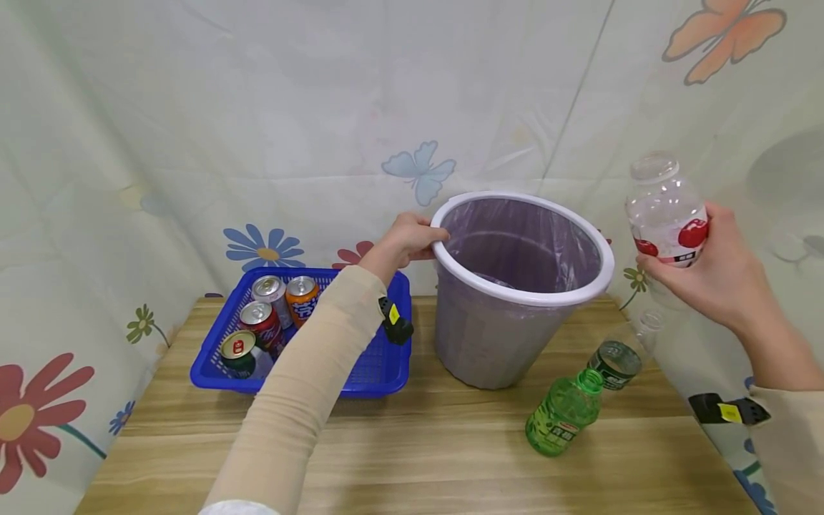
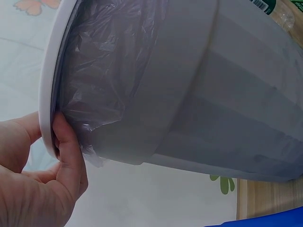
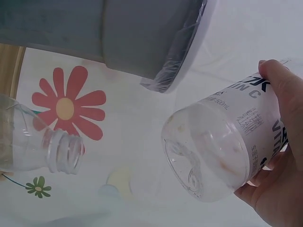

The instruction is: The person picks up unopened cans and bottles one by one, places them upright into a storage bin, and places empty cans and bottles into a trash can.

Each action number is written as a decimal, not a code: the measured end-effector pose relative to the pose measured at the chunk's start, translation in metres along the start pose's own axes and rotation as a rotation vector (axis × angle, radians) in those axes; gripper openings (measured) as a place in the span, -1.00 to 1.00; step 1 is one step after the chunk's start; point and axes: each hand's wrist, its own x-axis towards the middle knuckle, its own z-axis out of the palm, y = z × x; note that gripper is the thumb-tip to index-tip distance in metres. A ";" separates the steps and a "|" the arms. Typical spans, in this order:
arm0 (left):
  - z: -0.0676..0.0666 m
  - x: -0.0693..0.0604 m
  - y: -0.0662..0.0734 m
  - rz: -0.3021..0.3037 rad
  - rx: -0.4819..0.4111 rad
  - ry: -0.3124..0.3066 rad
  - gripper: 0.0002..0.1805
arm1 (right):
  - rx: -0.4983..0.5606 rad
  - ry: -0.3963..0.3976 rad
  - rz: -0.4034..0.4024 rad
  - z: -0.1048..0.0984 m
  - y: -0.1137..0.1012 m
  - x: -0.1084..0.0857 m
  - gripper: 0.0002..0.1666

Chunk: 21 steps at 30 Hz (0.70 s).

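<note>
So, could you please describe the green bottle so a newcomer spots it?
On the wooden table, find the grey bin. In the head view, the green bottle is right of its base, nearer the camera. Its green tint sets it apart from the clear bottle behind it.

In front of you is a pale sheet (image 1: 290, 107) with folds. You can see an orange butterfly (image 1: 727, 37) up high on the right, a blue butterfly (image 1: 422, 174) near the middle, and a big red flower (image 1: 27, 423) low on the left. Your table (image 1: 412, 458) is light brown, with wood lines across it
</note>
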 end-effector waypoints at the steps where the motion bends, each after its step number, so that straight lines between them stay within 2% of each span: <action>1: 0.000 0.000 0.000 -0.001 0.000 -0.001 -0.68 | -0.002 -0.001 -0.001 0.000 0.000 0.002 -0.19; 11: 0.000 0.000 0.001 0.003 0.002 0.000 -0.69 | -0.029 -0.033 -0.019 -0.003 -0.001 0.020 -0.19; 15: 0.000 0.000 0.001 0.000 0.003 0.001 -0.69 | -0.048 -0.052 0.005 -0.004 -0.003 0.026 -0.17; 21: 0.001 0.000 0.000 0.001 -0.002 -0.001 -0.69 | -0.081 -0.092 0.066 -0.004 -0.006 0.031 -0.03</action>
